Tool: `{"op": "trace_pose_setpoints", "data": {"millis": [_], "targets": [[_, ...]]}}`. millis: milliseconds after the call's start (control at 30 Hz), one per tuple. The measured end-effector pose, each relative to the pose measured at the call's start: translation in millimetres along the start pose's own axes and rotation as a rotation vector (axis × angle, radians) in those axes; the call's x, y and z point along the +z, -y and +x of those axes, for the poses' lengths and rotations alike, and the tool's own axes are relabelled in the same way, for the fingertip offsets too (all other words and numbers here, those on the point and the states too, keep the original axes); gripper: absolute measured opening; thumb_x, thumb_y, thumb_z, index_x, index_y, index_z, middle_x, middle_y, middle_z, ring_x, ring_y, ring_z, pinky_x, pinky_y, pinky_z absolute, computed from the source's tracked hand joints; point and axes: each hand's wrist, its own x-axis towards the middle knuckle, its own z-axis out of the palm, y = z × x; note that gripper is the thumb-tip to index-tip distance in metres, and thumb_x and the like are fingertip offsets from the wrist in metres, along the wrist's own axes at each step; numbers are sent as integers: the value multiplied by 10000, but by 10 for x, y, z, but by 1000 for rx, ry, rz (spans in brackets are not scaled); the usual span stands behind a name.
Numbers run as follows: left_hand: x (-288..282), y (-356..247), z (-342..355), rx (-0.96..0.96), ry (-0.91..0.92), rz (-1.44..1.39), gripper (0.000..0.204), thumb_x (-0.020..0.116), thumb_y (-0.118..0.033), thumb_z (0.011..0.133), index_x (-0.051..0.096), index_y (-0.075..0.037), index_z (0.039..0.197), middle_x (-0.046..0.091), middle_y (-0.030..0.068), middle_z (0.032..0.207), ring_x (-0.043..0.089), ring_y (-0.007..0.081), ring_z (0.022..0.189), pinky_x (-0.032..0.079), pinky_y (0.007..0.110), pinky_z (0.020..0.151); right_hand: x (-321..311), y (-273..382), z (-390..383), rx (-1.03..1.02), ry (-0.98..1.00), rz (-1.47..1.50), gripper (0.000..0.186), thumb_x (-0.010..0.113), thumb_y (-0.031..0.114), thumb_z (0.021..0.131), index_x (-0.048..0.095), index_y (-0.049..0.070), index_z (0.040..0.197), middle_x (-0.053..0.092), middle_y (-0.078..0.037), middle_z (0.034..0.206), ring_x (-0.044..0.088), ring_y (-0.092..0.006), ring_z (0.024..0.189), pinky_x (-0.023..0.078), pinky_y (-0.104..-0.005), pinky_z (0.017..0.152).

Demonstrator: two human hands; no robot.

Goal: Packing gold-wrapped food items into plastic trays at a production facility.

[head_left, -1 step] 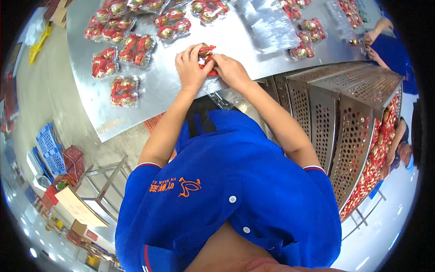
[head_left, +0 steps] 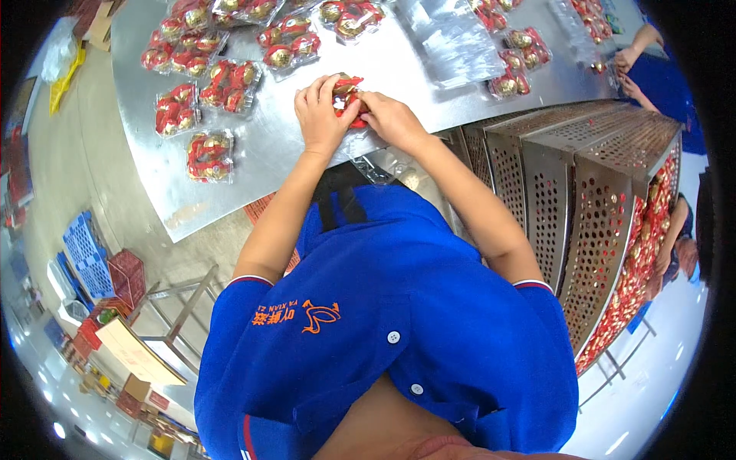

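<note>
Between my two hands, on the steel table [head_left: 268,146], is a small pack of red and gold wrapped pieces [head_left: 349,86]. My left hand [head_left: 322,111] covers its left side, fingers bent over the top and thumb against the near part. The fingers of my right hand [head_left: 391,119] pinch the pack's right side. Much of the pack is hidden under both hands, so whether its clear wrapping is closed cannot be made out. To the left lie clear packs of the same kind, the nearest one [head_left: 209,156] close to the table's left edge.
Several more packs [head_left: 291,42] lie along the far side. A stack of clear plastic bags [head_left: 452,46] sits at the far right. Perforated metal bins [head_left: 548,207], with red and gold pieces [head_left: 644,238] in one, stand beside me. Another person's hands [head_left: 629,65] work at the table's right end.
The view has shifted very slightly. Both my hands stay on the same pack, with hardly any movement of the fingers.
</note>
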Motion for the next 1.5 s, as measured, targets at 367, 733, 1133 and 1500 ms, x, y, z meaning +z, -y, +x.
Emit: {"op": "trace_pose_setpoints", "data": {"millis": [367, 733, 1133, 1500], "targets": [[-125, 109, 163, 106, 100, -111, 528, 724, -341, 694, 566, -144, 1157, 526, 73, 1175, 426, 308, 1075, 343, 404, 961, -217, -47, -1062, -238, 100, -163, 396, 641, 144, 746, 527, 95, 1122, 495, -146, 1204, 544, -314, 1025, 470, -380, 847], [-230, 351, 265, 309, 300, -317, 517, 696, -396, 728, 578, -149, 1167, 546, 67, 1191, 459, 308, 1083, 351, 408, 972, -492, 436, -166, 84, 18, 150, 311, 649, 244, 814, 529, 86, 1053, 541, -116, 1051, 561, -316, 937, 458, -386, 794], [-181, 581, 262, 26, 340, -687, 340, 444, -275, 941, 553, -87, 1202, 592, 96, 1184, 520, 273, 1130, 375, 416, 989, -441, 125, 385, 217, 318, 549, 446, 633, 247, 852, 524, 113, 1263, 539, -69, 1071, 502, -169, 972, 433, -299, 825], [-422, 664, -173, -236, 287, -613, 225, 648, -66, 779, 645, -86, 1003, 581, 90, 997, 538, 256, 980, 441, 345, 846, -444, -77, 519, 168, 485, 471, 424, 600, 231, 877, 525, 144, 1286, 552, -87, 993, 517, -160, 836, 436, -279, 771]]}}
